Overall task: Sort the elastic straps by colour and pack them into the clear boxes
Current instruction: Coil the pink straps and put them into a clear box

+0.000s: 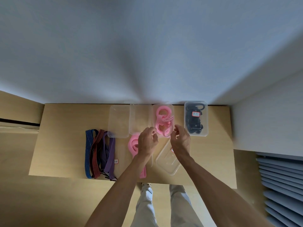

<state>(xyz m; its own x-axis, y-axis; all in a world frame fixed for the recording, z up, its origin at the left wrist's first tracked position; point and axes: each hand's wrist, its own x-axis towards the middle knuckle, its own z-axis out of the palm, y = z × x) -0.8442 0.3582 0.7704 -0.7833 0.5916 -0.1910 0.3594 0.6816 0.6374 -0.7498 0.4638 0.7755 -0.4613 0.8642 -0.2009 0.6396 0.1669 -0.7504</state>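
Inside, pink straps [164,122] fill one clear box [171,107] — black straps [195,120] another [205,128].

Your left hand [147,141] and forearm cover much of the loose pink strap [133,145], and the red-edged label [196,114] is too small to read.

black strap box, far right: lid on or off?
Lid on. The black strap box shows a red-bordered label on top of its clear cover, with the black straps under it.
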